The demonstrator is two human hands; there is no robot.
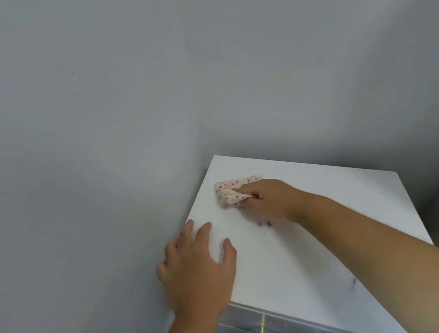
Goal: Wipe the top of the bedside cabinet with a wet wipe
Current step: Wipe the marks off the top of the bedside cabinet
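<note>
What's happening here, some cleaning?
Yes. A person is wiping the white top of a bedside cabinet that sits in a wall corner. The right hand presses a crumpled, dotted wipe onto the far left part of the top. The left hand rests flat on the near left edge. Dark smudges beside the right wrist and a mark near the front edge remain.

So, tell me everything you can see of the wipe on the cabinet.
The wipe is a pale, soft-looking sheet speckled with small dark and pinkish dots, bunched into a crumpled wad rather than spread flat. It lies on the white cabinet top near the back left corner, close to the grey wall. The right hand presses on its right side, fingers curled over it. The left hand rests apart from it, at the left edge of the top. Wetness cannot be judged.
</note>
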